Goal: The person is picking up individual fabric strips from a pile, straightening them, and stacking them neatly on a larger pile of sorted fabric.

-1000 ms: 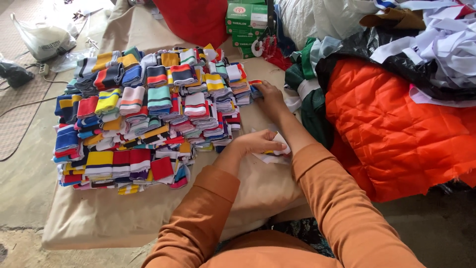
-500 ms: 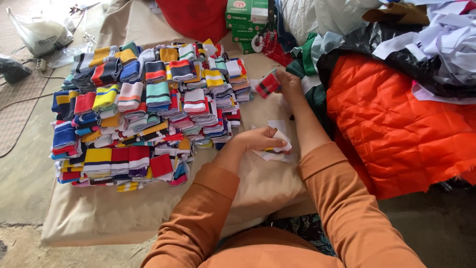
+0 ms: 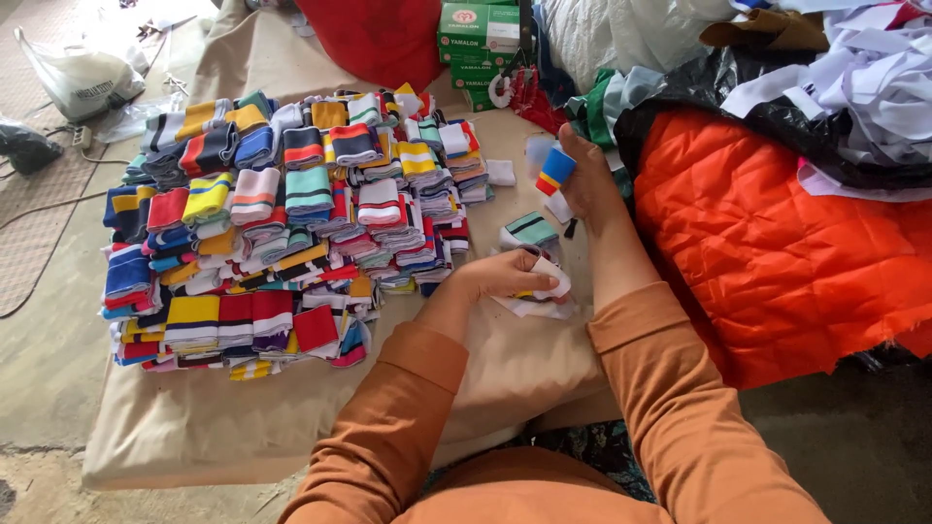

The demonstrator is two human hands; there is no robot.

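Observation:
A big heap of folded striped knit cuffs (image 3: 282, 223) in many colours lies on a tan cloth-covered board (image 3: 233, 427). My right hand (image 3: 582, 180) is raised at the heap's right side and grips a blue, yellow and red folded cuff (image 3: 556, 170). My left hand (image 3: 505, 277) rests lower, near the board's right part, holding a white strip of fabric (image 3: 553, 281). A teal cuff with a dark stripe (image 3: 532, 228) lies between the two hands. Both arms wear orange sleeves.
An orange quilted fabric (image 3: 777, 243) fills the right side, with a black bag and white fabric scraps (image 3: 854, 68) above it. Green cartons (image 3: 478, 39) and a red cloth (image 3: 379, 39) stand at the back. A white plastic bag (image 3: 83, 78) lies far left.
My right hand has pulled back from the heap's right edge and lifted a blue, yellow and red cuff. My left hand stays on the white strip.

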